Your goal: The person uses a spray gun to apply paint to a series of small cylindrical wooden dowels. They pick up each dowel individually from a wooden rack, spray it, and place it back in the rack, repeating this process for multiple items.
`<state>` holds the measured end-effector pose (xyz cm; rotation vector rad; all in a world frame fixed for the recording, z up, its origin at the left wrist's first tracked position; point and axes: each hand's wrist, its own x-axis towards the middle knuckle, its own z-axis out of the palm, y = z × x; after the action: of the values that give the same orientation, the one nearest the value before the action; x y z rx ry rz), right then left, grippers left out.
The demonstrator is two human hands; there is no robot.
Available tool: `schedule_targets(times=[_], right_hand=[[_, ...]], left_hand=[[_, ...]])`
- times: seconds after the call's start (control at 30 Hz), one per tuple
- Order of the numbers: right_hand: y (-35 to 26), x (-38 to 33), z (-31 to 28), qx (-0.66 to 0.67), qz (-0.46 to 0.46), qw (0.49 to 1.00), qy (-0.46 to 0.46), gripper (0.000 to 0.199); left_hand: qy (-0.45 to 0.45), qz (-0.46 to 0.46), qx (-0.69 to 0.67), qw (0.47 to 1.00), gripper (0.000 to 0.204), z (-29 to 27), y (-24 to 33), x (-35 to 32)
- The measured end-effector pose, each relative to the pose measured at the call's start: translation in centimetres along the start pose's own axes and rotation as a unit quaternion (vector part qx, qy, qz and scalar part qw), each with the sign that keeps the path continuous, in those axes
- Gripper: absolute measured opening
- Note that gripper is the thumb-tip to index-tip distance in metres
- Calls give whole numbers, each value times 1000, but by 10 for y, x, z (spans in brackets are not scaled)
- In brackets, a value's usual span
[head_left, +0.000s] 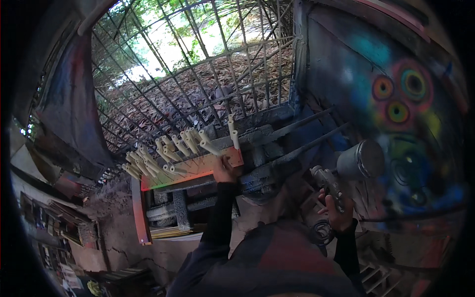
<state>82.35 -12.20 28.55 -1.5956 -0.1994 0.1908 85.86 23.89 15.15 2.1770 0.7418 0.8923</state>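
My left hand [226, 171] is at the right part of a long board [190, 172], coloured orange-red with a green patch on its left. Its fingers are closed at the lower end of a pale cream tube-shaped piece [210, 147]; the exact grip is small and dim. Several similar cream pieces [143, 161] stand tilted in rows on the board, propped on thin pins. Two more cream pieces [233, 132] rise at the board's right end. In my right hand [339, 213] is a metal spray gun [328, 183] with a large grey cup [360, 159], held apart from the board.
A dark, crusted wooden frame [267, 143] supports the board. Behind it stands a metal grille [198, 74], with dry leaves outside. On the right, a panel [405, 133] carries sprayed colour rings. A coiled hose [322, 231] hangs below my right hand. An orange-red strip [141, 218] slopes down at left.
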Motion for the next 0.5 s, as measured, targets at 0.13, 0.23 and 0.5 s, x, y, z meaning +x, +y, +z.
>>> schedule_targets(times=[0.13, 0.23, 0.5], right_hand=[[-6, -2, -11, -27, 10, 999, 32, 25], [-13, -3, -15, -28, 23, 997, 61, 24], [-53, -9, -13, -80, -34, 992, 89, 25]], left_hand=[[-149, 65, -124, 979, 17, -34, 46, -52], [-312, 5, -180, 933, 17, -27, 66, -67], [-417, -29, -254, 872, 17, 26, 73, -60]])
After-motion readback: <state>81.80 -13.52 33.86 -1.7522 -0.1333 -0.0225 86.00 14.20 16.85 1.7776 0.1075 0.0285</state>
